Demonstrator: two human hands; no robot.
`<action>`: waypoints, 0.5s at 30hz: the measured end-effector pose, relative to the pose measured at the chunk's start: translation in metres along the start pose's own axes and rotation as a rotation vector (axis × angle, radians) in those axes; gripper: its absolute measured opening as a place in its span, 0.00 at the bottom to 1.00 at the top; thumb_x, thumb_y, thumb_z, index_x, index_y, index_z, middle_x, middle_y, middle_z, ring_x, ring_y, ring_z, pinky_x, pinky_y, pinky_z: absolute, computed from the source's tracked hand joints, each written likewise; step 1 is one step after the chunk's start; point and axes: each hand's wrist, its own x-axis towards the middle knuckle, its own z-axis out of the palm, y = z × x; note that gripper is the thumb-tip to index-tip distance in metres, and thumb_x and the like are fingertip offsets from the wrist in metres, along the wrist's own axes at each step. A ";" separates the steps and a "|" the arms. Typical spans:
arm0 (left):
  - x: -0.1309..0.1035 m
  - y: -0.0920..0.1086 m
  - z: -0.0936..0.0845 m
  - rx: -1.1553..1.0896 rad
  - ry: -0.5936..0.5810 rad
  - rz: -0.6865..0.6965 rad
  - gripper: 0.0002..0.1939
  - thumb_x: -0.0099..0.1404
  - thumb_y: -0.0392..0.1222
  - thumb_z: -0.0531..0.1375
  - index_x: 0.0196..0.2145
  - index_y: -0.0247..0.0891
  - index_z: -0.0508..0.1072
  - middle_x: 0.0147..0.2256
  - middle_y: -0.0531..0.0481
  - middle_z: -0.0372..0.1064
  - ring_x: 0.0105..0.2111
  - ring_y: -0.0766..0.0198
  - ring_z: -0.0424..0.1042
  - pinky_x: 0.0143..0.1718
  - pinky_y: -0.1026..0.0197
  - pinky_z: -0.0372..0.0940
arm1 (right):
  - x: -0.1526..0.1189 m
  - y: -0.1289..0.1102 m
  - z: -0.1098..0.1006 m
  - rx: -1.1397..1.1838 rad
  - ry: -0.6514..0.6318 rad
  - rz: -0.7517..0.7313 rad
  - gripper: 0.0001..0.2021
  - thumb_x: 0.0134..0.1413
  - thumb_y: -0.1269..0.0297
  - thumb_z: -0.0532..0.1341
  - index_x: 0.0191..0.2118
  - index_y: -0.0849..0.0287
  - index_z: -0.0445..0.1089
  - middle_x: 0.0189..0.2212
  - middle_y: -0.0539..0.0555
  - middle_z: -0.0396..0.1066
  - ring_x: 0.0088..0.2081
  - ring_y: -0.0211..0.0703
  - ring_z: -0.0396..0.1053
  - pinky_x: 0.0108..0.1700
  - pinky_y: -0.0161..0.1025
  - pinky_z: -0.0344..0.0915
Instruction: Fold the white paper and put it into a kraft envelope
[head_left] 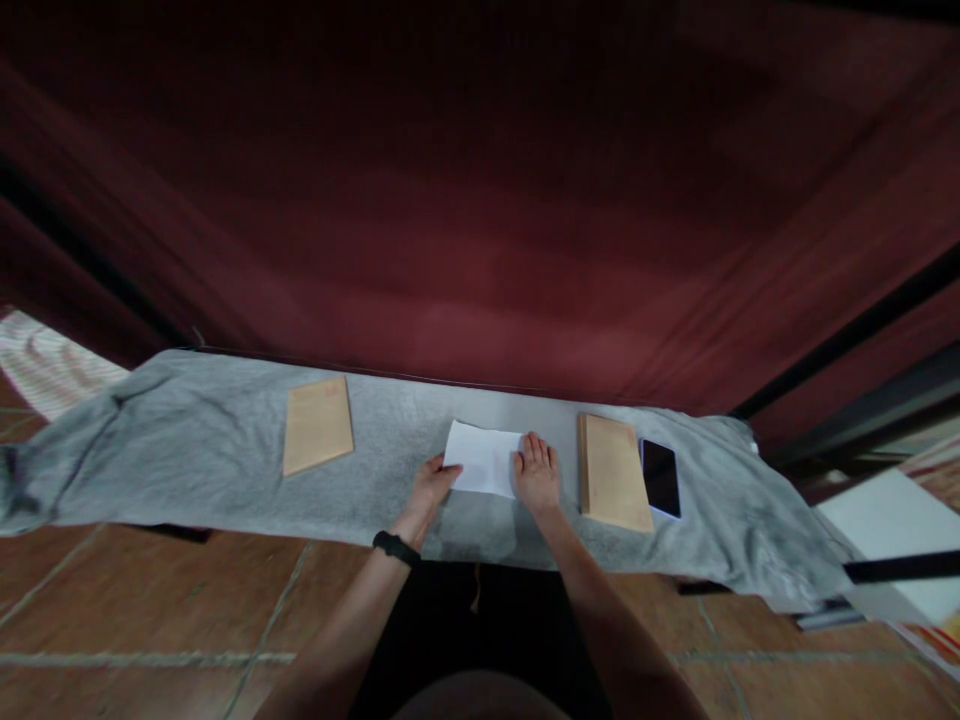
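A white sheet of paper [486, 460] lies on the grey cloth [405, 420] in front of me, its surface slightly bent. My left hand [433, 480] grips the left edge of the sheet, thumb on top and fingers partly hidden behind it. Flat on the right end of the paper rests my right hand [537, 472], fingers stretched out. To the right of that hand is a stack of brown envelopes [616, 472]. One more brown envelope [318, 424] lies apart on the left side of the cloth.
A dark-screened tablet [661, 478] with a pale purple edge lies beside the stack. Behind the cloth rises a dark red panel [480, 250]. Below is a brown tiled floor [187, 600]. A white box-like object [892, 530] stands at the far right.
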 end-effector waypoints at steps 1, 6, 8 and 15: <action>-0.002 0.004 0.000 -0.015 0.016 0.020 0.10 0.55 0.45 0.65 0.31 0.35 0.74 0.24 0.50 0.73 0.25 0.60 0.72 0.27 0.60 0.66 | 0.001 0.001 0.000 0.037 0.000 0.006 0.25 0.69 0.61 0.46 0.64 0.67 0.61 0.64 0.67 0.61 0.66 0.53 0.56 0.67 0.56 0.48; -0.007 0.045 -0.009 0.005 0.163 0.247 0.12 0.63 0.49 0.60 0.36 0.37 0.73 0.31 0.51 0.74 0.32 0.61 0.73 0.36 0.60 0.67 | 0.004 0.014 -0.004 0.433 0.001 0.190 0.27 0.66 0.58 0.47 0.65 0.67 0.60 0.63 0.66 0.63 0.65 0.50 0.59 0.66 0.52 0.55; -0.011 0.063 -0.015 0.171 0.180 0.566 0.11 0.68 0.47 0.57 0.40 0.38 0.74 0.38 0.48 0.75 0.41 0.59 0.73 0.45 0.57 0.66 | 0.002 0.018 -0.009 0.573 0.027 0.279 0.29 0.65 0.56 0.48 0.67 0.68 0.56 0.64 0.67 0.61 0.65 0.51 0.60 0.65 0.52 0.58; -0.043 0.036 -0.006 0.745 -0.106 1.030 0.11 0.70 0.33 0.53 0.45 0.39 0.74 0.46 0.45 0.75 0.46 0.56 0.73 0.50 0.51 0.66 | -0.034 0.023 -0.040 0.713 0.106 0.092 0.35 0.58 0.67 0.55 0.71 0.57 0.47 0.69 0.59 0.52 0.69 0.49 0.52 0.68 0.52 0.52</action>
